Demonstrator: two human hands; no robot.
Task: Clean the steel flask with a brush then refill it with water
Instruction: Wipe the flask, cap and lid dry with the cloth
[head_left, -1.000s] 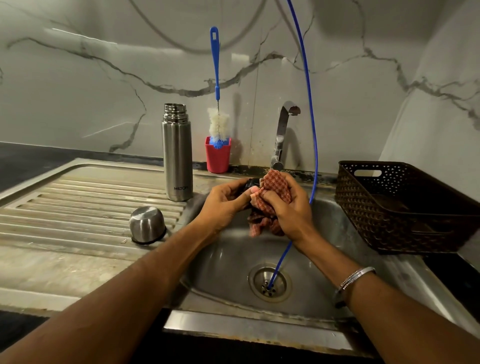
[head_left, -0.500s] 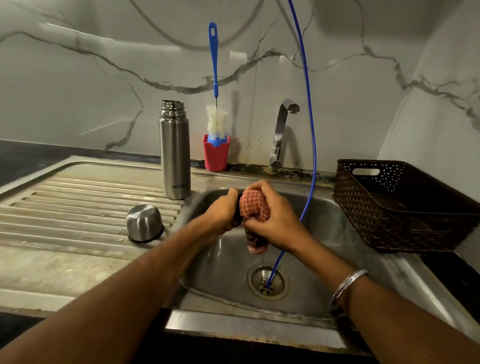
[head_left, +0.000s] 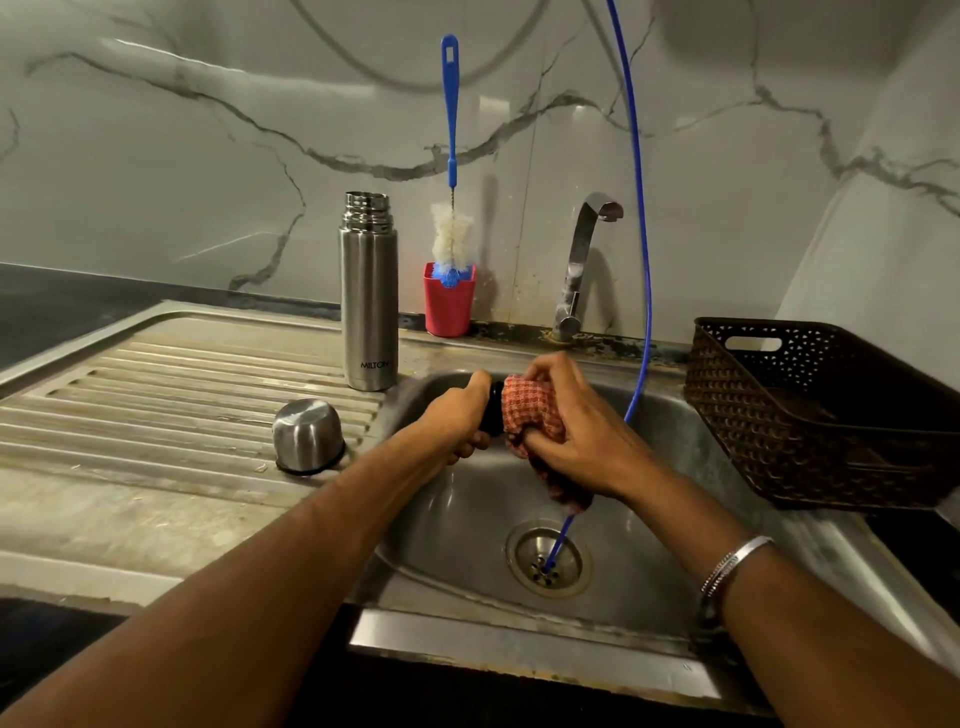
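The steel flask (head_left: 368, 306) stands upright and uncapped on the drainboard, left of the sink basin (head_left: 467, 540). Its steel cup lid (head_left: 308, 436) lies upside down on the drainboard ridges. A blue-handled bottle brush (head_left: 451, 156) stands head down in a red holder (head_left: 448, 309) by the wall. Over the basin, my left hand (head_left: 457, 415) grips a small black stopper (head_left: 493, 410), mostly hidden. My right hand (head_left: 571, 436) presses a red checked cloth (head_left: 532, 410) around the stopper's other end.
The tap (head_left: 582, 265) rises behind the basin, with no water running. A thin blue hose (head_left: 641, 208) hangs from above into the drain (head_left: 548, 561). A dark woven basket (head_left: 821, 410) sits on the counter at the right.
Both hands shifted slightly left and lower over the basin while working the cloth around the black stopper. The cloth is now bunched tighter on it. Flask, lid and brush have not moved.
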